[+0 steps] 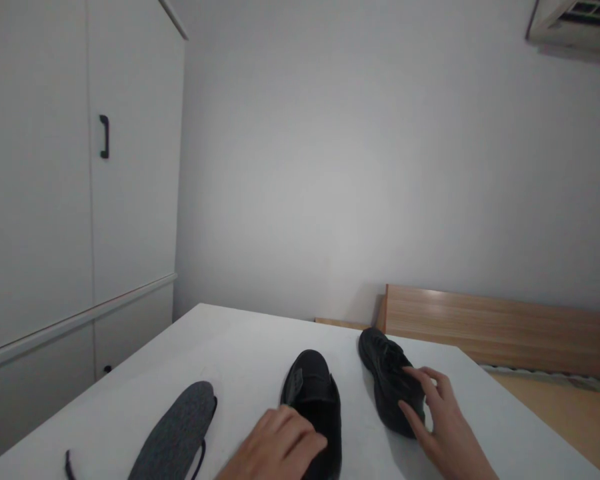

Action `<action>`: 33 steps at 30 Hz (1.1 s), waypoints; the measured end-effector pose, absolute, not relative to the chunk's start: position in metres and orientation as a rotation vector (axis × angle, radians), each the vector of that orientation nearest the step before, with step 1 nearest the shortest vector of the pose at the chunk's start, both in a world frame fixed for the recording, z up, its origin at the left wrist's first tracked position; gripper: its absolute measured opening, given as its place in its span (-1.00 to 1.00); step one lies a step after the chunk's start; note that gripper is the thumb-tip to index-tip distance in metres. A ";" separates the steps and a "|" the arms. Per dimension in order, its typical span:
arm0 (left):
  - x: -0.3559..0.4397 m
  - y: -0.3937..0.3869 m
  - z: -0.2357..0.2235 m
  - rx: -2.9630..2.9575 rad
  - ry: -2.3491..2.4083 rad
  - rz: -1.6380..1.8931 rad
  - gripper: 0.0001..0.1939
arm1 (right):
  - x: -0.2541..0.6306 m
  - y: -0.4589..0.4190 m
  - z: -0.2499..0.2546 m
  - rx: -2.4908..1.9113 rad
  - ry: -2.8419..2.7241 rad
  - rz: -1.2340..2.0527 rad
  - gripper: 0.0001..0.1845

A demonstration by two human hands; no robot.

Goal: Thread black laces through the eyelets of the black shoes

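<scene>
A black shoe (311, 377) lies on the white table (250, 340), its toe pointing away from me and its opening toward me. My left hand (283, 443) rests at the left rim of that opening with fingers curled over it. To the right, a second black shoe (387, 377), with laces on it, sits at an angle. My right hand (437, 407) has its fingers at that shoe's collar and its thumb against the side near the heel. Left of my left hand lies a grey insole (177, 430). A black shoelace (200, 460) shows along the insole's right edge.
Another black lace end (69, 463) lies near the table's left edge. A white cupboard (135, 187) with a dark handle (105, 137) stands at left. Behind the table's right side is a wooden headboard (480, 327), with an air conditioner (575, 30) high on the wall.
</scene>
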State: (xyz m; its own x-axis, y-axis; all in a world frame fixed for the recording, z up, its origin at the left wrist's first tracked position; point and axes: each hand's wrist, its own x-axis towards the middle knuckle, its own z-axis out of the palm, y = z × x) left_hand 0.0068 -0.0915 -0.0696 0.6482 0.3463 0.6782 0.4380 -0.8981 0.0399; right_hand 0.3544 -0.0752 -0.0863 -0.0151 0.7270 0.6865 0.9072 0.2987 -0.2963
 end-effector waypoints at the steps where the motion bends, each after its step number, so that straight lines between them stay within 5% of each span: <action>1: -0.010 -0.093 -0.058 -2.742 -0.649 -1.127 -0.67 | 0.349 -0.079 -0.078 -1.447 -1.744 -0.344 -0.60; 6: -0.099 -0.062 -0.042 -2.533 -1.808 -0.834 -0.60 | 0.300 -0.091 -0.028 -1.193 -1.659 -0.371 -0.82; 13: -0.149 -0.029 -0.063 -2.607 -2.193 -0.498 -0.57 | 0.213 -0.091 -0.010 -0.934 -1.796 0.057 -0.82; 17: -0.149 -0.033 -0.045 -2.814 -2.155 -0.912 -0.71 | 0.200 -0.099 -0.030 -0.819 -1.924 0.167 -0.78; 24: -0.105 -0.073 0.043 -2.648 -2.283 -2.296 -0.52 | 0.195 -0.112 -0.030 -0.706 -1.950 0.400 -0.65; 28: -0.051 -0.094 0.070 -2.553 -1.935 -2.665 -0.43 | 0.186 -0.116 -0.020 -0.597 -2.053 0.478 -0.40; 33: -0.007 -0.090 0.061 -2.627 -1.423 -2.923 -0.54 | 0.195 -0.132 0.004 -0.927 -2.096 0.286 -0.56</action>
State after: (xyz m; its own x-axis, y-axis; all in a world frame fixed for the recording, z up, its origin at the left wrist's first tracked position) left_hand -0.0075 -0.0902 0.0608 0.0878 0.9251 0.3695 -0.2796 -0.3331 0.9005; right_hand 0.1947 -0.1323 0.0036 -0.4039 0.7013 0.5874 0.5182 0.7045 -0.4849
